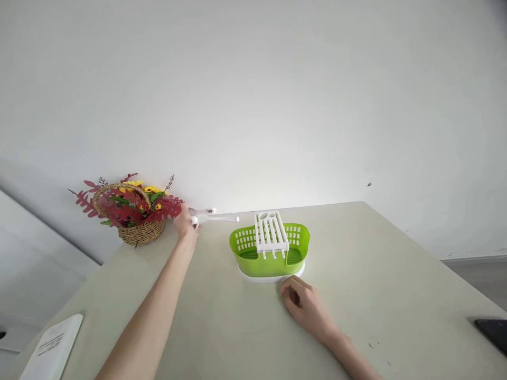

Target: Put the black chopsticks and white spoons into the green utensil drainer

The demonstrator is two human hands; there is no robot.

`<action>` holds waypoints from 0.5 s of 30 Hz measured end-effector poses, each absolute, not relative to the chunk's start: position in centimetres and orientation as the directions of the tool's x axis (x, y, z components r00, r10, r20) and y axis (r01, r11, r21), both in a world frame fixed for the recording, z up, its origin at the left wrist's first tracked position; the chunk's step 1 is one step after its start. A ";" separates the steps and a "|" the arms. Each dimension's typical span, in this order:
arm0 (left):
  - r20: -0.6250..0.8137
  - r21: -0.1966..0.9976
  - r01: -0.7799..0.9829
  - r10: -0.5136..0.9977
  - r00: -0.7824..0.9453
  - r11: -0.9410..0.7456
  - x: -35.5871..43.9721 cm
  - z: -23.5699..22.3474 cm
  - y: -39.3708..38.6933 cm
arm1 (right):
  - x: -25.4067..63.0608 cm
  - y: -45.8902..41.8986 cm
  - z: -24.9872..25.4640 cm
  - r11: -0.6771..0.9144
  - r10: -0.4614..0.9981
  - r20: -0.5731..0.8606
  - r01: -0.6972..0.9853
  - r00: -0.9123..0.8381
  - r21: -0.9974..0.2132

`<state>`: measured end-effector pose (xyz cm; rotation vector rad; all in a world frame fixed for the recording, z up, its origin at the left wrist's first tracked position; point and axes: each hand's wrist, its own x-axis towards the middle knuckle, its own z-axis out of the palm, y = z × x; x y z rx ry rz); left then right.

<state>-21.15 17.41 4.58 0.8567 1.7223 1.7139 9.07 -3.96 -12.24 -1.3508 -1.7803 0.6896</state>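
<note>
My left hand (184, 224) reaches far forward beside the flower basket. Its fingers are closed on slim white pieces (219, 218) with knobbed ends, which point right just above the table; their exact kind is unclear. A green plastic basket (263, 268) with slotted sides stands upright on a white oval base tray (253, 279) in the middle. Across its top sits a white slatted rack (273, 240) with an oval hole and small hooks in front. My right hand (304, 306) rests on the table, loosely curled, with nothing visible in it. Its knuckles are close to the tray's front right edge.
A wicker basket (142, 234) of red and yellow artificial flowers (130, 203) stands at the back left against the wall. A white printed object (53, 345) lies at the table's left front edge. Something flat and black (493, 333) is at the right edge.
</note>
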 end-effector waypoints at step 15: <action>-0.109 0.890 0.407 0.961 -0.254 0.208 -29.3 -0.2 13.2 | 9.0 -4.2 -11.8 0.264 0.964 0.239 0.557 -0.119 -0.787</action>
